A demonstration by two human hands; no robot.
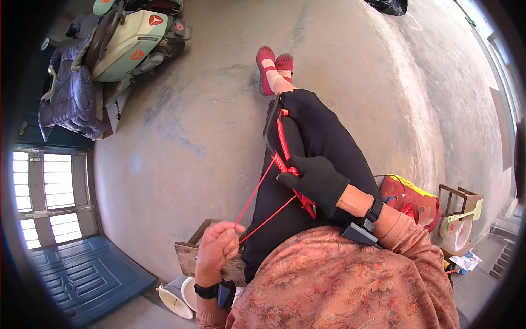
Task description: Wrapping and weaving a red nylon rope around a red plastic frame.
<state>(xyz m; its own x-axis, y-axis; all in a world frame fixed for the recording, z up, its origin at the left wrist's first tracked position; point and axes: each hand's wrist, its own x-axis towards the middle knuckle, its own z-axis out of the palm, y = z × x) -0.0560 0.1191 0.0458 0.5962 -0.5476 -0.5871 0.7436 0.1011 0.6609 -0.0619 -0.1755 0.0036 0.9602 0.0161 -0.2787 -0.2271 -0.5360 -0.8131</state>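
Above my lap, my right hand [315, 181], in a black glove, is closed around a red woven piece. A thin black curved loop [267, 129] with a red-wrapped side [282, 137] sticks out beyond it toward my knees. I cannot tell what kind of thing this is. My left hand [221, 241] is bare and pinches a thin red cord [255, 192] down at the left. Two strands of that cord run taut from my fingers to the red wrapping beside the glove. Part of the woven piece hides under my right hand.
A wooden seat [189, 257] shows at my left, with white buckets [175, 299] beside it. On the right stand a red bag [411, 198] and a small wooden stool [466, 200]. A scooter [131, 46] is parked at the far left, near a blue door [90, 279].
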